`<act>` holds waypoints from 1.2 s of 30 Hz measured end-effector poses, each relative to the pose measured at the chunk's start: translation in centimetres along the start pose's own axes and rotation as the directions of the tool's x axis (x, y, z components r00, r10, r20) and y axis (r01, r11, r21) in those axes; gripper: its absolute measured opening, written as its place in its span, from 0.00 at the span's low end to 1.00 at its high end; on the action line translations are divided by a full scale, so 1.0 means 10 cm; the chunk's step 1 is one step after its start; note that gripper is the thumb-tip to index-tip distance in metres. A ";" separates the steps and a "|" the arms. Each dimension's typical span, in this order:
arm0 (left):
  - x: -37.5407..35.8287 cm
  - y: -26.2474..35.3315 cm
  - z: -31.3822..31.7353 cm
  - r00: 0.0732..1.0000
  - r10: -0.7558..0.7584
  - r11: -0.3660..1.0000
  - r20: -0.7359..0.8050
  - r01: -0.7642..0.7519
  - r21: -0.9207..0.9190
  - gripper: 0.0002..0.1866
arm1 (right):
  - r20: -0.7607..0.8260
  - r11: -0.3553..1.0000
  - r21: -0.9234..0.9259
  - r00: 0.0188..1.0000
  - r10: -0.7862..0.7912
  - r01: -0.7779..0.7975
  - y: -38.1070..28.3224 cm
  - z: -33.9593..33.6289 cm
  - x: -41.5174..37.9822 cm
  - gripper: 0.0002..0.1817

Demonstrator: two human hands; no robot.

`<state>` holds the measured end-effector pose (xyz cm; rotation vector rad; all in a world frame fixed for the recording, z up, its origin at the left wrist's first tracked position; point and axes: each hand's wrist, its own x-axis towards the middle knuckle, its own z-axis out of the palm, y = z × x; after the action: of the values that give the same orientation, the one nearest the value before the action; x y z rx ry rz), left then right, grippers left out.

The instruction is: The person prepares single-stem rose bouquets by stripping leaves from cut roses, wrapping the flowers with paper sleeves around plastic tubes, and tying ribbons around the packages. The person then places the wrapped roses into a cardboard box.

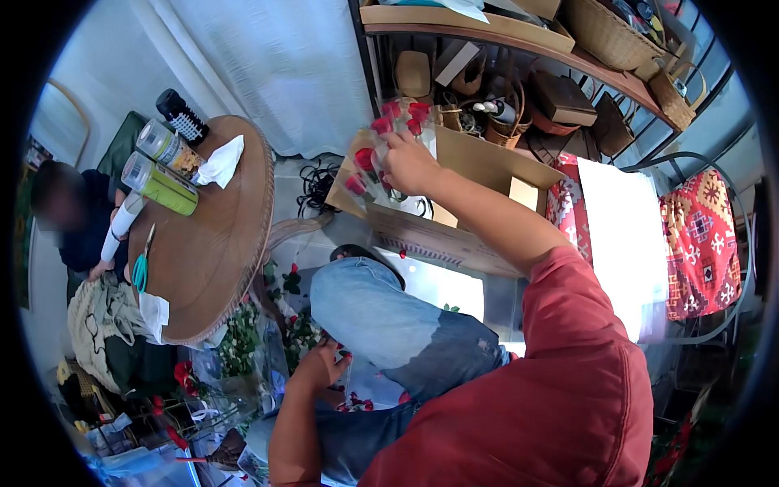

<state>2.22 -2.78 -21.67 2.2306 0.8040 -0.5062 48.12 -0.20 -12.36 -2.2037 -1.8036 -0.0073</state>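
Note:
My right hand [408, 165] reaches into the left end of a long cardboard box [454, 243]. Its fingers are bent around a red rose [381, 125] among several others in clear wrapping; the exact grip is partly hidden by the hand. Another red rose [364, 158] lies just left of the fingers. Low beside my knee, my left hand [322, 364] hangs with its fingers apart, above loose red petals [355, 402] on the floor. A small red piece lies by its fingertips, and I see nothing held there.
A round wooden table [207, 252] at left carries teal-handled scissors [141, 268], a green-labelled canister [160, 183] and tissue. Another person [73, 215] sits beyond it. Leafy stems [239, 341] lie underneath. A shelf [519, 40] with baskets stands behind the box; white sheets [621, 243] lie at right.

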 end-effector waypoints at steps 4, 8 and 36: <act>-0.02 -0.03 0.04 0.998 0.019 0.997 -0.060 -0.015 0.073 0.33 | 0.001 0.996 -0.072 0.999 -0.045 0.045 -0.01 -0.02 -0.01 0.16; -0.10 0.17 -0.11 0.999 -0.037 0.996 -0.036 0.040 0.082 0.32 | -0.278 0.987 0.118 0.958 -0.071 0.108 0.23 -0.10 -0.22 0.17; -0.49 0.52 -0.34 0.991 0.046 0.993 -0.128 -0.032 0.113 0.38 | -0.354 0.363 0.025 0.332 0.875 -0.931 3.99 -0.02 -4.84 0.26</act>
<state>2.58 -5.19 -14.15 2.3979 0.8143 -0.3974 76.07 -53.48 -30.05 -2.8265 -0.1689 -0.2787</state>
